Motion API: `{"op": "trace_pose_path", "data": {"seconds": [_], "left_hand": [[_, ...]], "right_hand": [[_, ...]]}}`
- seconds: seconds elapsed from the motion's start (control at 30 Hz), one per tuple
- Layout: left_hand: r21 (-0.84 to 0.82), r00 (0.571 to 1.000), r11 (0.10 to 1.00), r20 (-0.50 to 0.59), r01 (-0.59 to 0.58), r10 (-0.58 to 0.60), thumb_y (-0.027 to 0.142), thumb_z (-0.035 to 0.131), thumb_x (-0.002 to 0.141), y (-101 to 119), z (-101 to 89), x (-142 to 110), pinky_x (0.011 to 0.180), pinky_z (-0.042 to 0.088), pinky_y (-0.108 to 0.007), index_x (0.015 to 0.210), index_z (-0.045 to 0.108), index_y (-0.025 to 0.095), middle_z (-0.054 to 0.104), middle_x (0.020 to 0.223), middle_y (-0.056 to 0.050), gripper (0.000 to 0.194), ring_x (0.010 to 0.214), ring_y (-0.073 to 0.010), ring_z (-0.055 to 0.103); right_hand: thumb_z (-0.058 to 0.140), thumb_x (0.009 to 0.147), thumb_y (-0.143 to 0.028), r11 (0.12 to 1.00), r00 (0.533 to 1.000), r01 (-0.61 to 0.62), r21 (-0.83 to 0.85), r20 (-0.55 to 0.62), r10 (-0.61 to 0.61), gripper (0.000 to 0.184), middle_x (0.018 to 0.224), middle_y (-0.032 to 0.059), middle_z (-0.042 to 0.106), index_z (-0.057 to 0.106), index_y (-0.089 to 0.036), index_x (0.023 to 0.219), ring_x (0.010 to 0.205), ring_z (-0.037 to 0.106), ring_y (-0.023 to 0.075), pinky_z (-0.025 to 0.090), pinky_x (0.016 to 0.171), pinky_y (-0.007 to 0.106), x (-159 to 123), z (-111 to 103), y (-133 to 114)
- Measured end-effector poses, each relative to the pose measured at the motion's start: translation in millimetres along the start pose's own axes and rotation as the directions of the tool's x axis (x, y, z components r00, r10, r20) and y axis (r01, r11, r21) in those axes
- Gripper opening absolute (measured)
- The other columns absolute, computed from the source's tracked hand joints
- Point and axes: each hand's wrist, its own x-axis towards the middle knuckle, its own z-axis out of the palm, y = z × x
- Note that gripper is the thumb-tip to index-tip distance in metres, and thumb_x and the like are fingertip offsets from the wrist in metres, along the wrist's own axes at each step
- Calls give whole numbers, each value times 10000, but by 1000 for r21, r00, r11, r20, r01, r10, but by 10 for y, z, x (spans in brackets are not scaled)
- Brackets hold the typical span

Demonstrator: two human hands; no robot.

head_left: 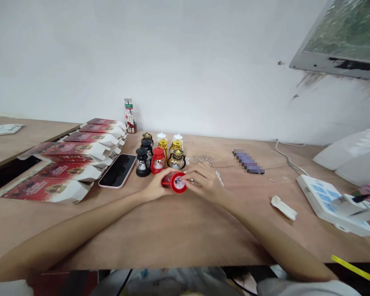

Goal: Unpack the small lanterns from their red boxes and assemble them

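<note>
My left hand [154,187] is closed around a small red lantern [167,181], which lies tilted with its round underside facing me. The fingers of my right hand [206,183] are pinched together at the rim of that underside; whatever they hold, if anything, is too small to make out. Just beyond my hands stand several small lanterns in rows. Among them are a black lantern [142,163], another red lantern [158,161], a bronze-coloured lantern [176,160] and a white-topped one [161,136]. Behind my right hand lies a scatter of small metal pieces [204,158].
Several red printed cartons [46,188] with open flaps lie at left, beside a dark-screened phone [117,171]. A bottle [130,117] stands against the wall. To the right are a purple phone-like object [249,161], a crumpled white piece [283,207] and a power strip [319,197] with plugs.
</note>
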Motion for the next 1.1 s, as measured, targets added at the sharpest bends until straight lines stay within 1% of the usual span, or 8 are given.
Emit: {"op": "trace_pose_path", "data": {"seconds": [0.23,0.33,0.47,0.5,0.57,0.73,0.9,1.1], "left_hand": [[-24,1000,1000,-15,10,-10,95,756,539,-14,-10,9,965,406,-390,1061,546,144,594,1124,-83,565,1085,-251,553],[-38,999,999,-44,24,-26,76,762,510,-36,-17,12,970,399,-395,1044,549,147,595,1127,-79,580,1090,-250,549],[-43,997,998,-52,47,-49,75,760,502,-45,-21,10,972,393,-399,1040,548,152,590,1142,-81,584,1101,-252,542],[-43,997,998,-50,48,-51,77,759,504,-43,-21,9,971,393,-398,1039,547,152,590,1144,-81,580,1101,-252,542],[-37,998,998,-41,48,-49,79,755,506,-39,-23,9,968,396,-396,1032,548,153,591,1146,-79,570,1095,-251,546],[-10,999,999,-28,31,-31,77,745,513,-44,-29,14,962,404,-387,1039,552,162,604,1113,-58,566,1076,-245,556],[-1,999,1000,-29,22,-22,82,751,511,-65,-32,20,969,398,-393,1052,557,165,593,1138,-64,581,1087,-251,546],[-18,999,1000,-31,9,-10,103,756,533,-45,-20,14,972,393,-393,1050,551,157,595,1128,-75,559,1088,-244,547]], "right_hand": [[546,861,-179,996,996,-76,-38,-49,74,104,747,49,662,625,-174,793,702,586,147,433,651,276,-45,-28,73],[540,849,-173,975,958,-216,-55,179,223,136,745,45,656,638,-174,755,701,593,152,429,631,264,-62,-97,208],[600,778,-133,947,659,-276,-162,686,309,107,772,27,679,679,-192,737,674,607,156,391,591,251,-98,-134,326],[601,776,-130,945,605,-263,-195,729,319,112,793,32,684,688,-193,745,678,611,157,383,589,251,-106,-129,330],[592,782,-144,941,573,-228,-252,747,339,118,843,49,684,697,-192,756,696,616,164,376,583,254,-120,-104,316],[581,784,-141,957,628,-132,-258,725,282,122,826,57,660,690,-182,749,721,611,169,388,599,263,-163,-5,277],[561,812,-153,976,748,-52,-212,639,179,115,795,69,647,656,-156,748,759,604,179,431,680,295,-219,31,362],[522,858,-172,982,951,-188,10,252,179,105,812,46,661,621,-180,828,723,592,148,457,647,280,-160,-17,301]]}}
